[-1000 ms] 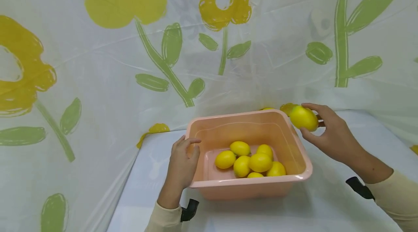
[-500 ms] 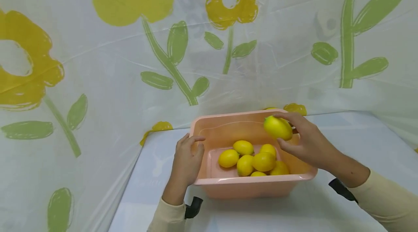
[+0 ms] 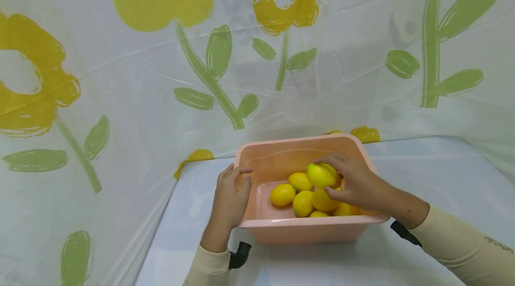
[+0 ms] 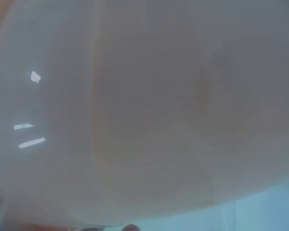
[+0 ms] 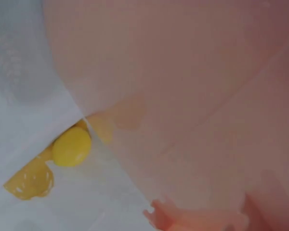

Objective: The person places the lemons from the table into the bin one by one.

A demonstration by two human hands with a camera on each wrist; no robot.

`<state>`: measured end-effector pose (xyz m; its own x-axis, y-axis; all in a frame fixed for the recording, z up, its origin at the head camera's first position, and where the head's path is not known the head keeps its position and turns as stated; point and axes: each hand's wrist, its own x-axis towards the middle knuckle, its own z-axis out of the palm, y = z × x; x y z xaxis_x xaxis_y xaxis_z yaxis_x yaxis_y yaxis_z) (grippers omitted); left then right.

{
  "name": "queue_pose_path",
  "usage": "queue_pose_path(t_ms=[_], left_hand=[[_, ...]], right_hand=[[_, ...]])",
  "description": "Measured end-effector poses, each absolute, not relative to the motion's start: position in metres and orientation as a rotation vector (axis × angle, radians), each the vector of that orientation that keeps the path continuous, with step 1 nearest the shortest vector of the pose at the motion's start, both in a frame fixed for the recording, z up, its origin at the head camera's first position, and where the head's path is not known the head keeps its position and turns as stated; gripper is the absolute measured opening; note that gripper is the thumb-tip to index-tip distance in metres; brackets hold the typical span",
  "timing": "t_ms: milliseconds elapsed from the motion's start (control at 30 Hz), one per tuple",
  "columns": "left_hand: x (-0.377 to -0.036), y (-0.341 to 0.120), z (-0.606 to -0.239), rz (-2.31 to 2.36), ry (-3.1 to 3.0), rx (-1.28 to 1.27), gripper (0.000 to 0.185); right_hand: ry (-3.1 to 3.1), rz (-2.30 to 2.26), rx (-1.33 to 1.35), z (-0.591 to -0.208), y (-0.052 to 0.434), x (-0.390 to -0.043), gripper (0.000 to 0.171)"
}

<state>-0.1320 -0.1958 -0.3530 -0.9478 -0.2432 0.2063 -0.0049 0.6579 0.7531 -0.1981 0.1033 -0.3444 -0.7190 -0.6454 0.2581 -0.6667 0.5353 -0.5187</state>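
Observation:
A pink plastic basin stands on the table with several lemons inside, mostly in its right half. In the head view my right hand reaches over the right rim and pinches another lemon between thumb and fingers, just above the pile. It partly covers the lemons beneath. My left hand grips the basin's left rim, its index finger and thumb over the edge; the other fingers are partly hidden. The left wrist view is filled by the basin's pale, blurry outer wall.
One lemon lies outside the basin, near the cloth's edge, in the right wrist view. Behind the table hangs a white cloth printed with yellow flowers and green leaves. The white tabletop extends to the right of the basin.
My right hand has carried the lemon leftward from outside the right rim, then down into the basin. The left hand stays at the left rim. The head view has shifted slightly.

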Motion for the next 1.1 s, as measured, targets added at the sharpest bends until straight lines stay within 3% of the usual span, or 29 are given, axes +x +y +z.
queue_pose_path(t_ms=[367,800,1100], left_hand=[[-0.1316,-0.1965,-0.351,-1.145,-2.59,0.197,0.028],[-0.1319,-0.1949,-0.3555,-1.165,-2.591,0.195,0.028],[-0.1299,-0.195,-0.3531,-1.155,-2.59,0.194,0.028]], right_hand=[[-2.963,0.72,1.296,-0.3434,0.1019,-0.1959,0.047],[-3.029,0.609,1.43,-0.3492,0.105,-0.1993,0.049],[-2.966,0.496,1.489,-0.3515,0.1067,-0.1978,0.039]])
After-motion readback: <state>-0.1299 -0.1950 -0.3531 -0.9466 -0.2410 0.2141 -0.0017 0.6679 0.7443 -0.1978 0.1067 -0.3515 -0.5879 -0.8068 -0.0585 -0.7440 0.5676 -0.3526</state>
